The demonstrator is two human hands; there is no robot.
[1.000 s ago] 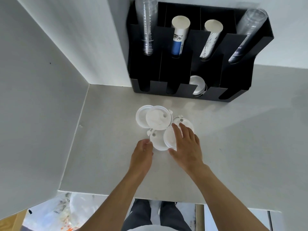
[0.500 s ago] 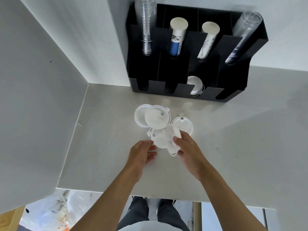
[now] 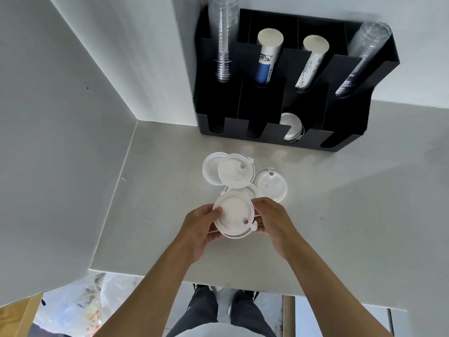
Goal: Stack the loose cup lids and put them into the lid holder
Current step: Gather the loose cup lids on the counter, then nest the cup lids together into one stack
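Observation:
A white cup lid (image 3: pixel 232 214) is held flat above the counter between both hands. My left hand (image 3: pixel 199 226) grips its left rim and my right hand (image 3: pixel 273 221) grips its right rim. Beyond it, several loose white lids lie in a cluster: two overlapping lids (image 3: pixel 232 171), one lid to the right (image 3: pixel 271 184), and one partly hidden under the held lid (image 3: pixel 245 190). The black lid holder (image 3: pixel 340 98) stands against the back wall. A small stack of lids (image 3: pixel 291 126) sits in its third lower slot.
The holder's upper slots carry clear plastic cups (image 3: pixel 222 45), two paper cup stacks (image 3: pixel 267 59) and more clear cups (image 3: pixel 362 57). A white wall (image 3: pixel 60 142) closes the left side. The grey counter (image 3: pixel 352 215) ends at a front edge near my body.
My right hand lifted one lid off the pile and turned it flat. My left hand came up and took its left rim, so both hands hold it now.

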